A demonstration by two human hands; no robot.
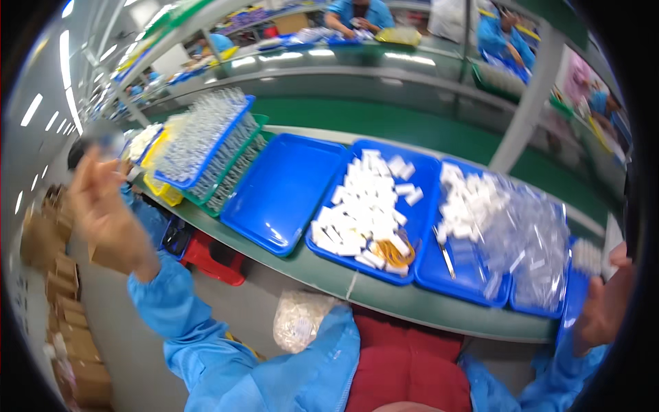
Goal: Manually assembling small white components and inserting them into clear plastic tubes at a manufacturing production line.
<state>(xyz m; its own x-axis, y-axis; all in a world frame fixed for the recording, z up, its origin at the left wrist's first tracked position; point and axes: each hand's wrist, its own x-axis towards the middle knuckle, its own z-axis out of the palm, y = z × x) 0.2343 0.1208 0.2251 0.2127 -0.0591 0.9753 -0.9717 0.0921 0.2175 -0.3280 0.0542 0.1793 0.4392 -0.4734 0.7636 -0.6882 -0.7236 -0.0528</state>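
My left hand [106, 206] is raised at the far left, off the table's end, blurred by motion. Its fingers look apart, and nothing shows in them. At the right rim my right hand [607, 302] is beside a stack of small white pieces [587, 257]; its fingers are too cut off and smeared to read. Between the hands lie blue trays. One tray [285, 185] is bare, and another holds a heap of white rectangular pieces [364, 199] with tan rubber bands [395, 253]. A further tray has white pieces [470, 199], clear plastic bags [528, 226] and a pen-like tool [445, 253].
Stacked trays of clear spiky parts [206, 137] stand at the table's left. A red stool [213, 261] and a bag of pale pieces [300, 319] are below the table edge. Cardboard boxes [72, 309] line the left. A metal post [525, 103] rises behind; co-workers [360, 15] sit beyond.
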